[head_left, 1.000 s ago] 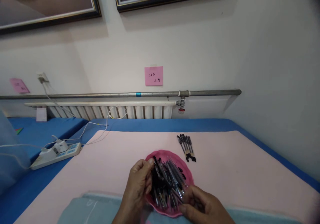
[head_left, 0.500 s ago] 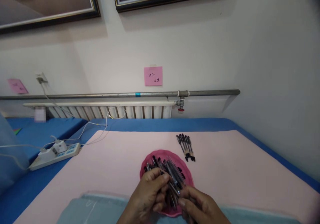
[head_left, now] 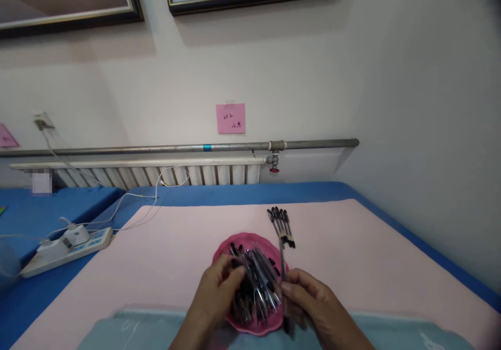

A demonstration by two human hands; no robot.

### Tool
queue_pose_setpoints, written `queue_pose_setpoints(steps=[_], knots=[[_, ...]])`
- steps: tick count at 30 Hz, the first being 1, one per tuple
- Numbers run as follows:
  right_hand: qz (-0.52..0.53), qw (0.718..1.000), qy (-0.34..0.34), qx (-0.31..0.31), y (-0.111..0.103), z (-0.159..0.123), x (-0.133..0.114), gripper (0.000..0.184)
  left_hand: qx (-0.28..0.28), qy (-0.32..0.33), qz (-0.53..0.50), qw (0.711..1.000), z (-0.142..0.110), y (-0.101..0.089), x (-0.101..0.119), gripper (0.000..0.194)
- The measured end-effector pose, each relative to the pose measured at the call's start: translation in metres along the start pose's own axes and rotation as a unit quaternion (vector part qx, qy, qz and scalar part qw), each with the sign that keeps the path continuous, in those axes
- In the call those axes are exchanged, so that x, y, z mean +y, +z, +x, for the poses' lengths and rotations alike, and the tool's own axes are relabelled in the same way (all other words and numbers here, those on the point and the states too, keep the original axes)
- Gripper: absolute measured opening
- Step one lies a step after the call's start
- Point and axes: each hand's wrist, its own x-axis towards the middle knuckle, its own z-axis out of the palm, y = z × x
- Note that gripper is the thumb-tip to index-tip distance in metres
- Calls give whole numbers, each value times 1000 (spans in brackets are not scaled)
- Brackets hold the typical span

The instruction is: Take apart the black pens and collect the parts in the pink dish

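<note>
A pink plate [head_left: 225, 245] heaped with several clear-barrelled pens [head_left: 256, 282] sits on the pink table cover near me. My left hand [head_left: 217, 293] rests on the left side of the heap, fingers curled over the pens. My right hand [head_left: 311, 300] is at the plate's right edge and pinches one pen [head_left: 282, 260], which stands nearly upright above the fingers. A short row of capped black pens [head_left: 281, 226] lies on the cover just beyond the plate, to the right.
A white power strip [head_left: 66, 241] with plugs and cables lies on the blue surface at left. Radiator [head_left: 156, 175] and pipe [head_left: 188, 148] run along the wall, with a pink note [head_left: 230, 118] above. A pale blue cloth [head_left: 129, 326] covers the near table edge.
My right hand has drawn one pen out of the heap and raised it upright. My left hand slid off the top of the pile to its left side. The view shifted slightly right.
</note>
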Motion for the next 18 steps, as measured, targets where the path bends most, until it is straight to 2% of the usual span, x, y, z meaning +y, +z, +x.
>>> queue_pose_setpoints(steps=[3, 4, 8, 9, 10, 13, 15, 18], knots=[[0, 999, -22, 25, 1, 1, -1, 26, -70, 28, 142, 987, -14, 24, -4, 13], [-8, 999, -26, 32, 1, 1, -1, 25, -57, 33, 167, 984, -18, 31, -6, 14], [-40, 997, -48, 44, 1, 1, 1, 21, 42, 78, 181, 979, -26, 47, -19, 51], [-41, 997, -54, 45, 1, 0, 1, 20, 59, 93, 191, 975, -26, 48, -22, 51], [-38, 997, -58, 44, 1, 0, 1, 20, 65, 108, 211, 969, -26, 48, -24, 42], [-22, 997, -58, 40, 2, -2, 0, 20, 30, 142, 278, 950, -24, 45, -26, 5], [-10, 998, -52, 40, 2, -3, -1, 19, 10, 139, 288, 947, -24, 44, -24, 12], [8, 998, -45, 32, 1, -2, 1, 18, -25, 83, 226, 970, -24, 43, -17, 18]])
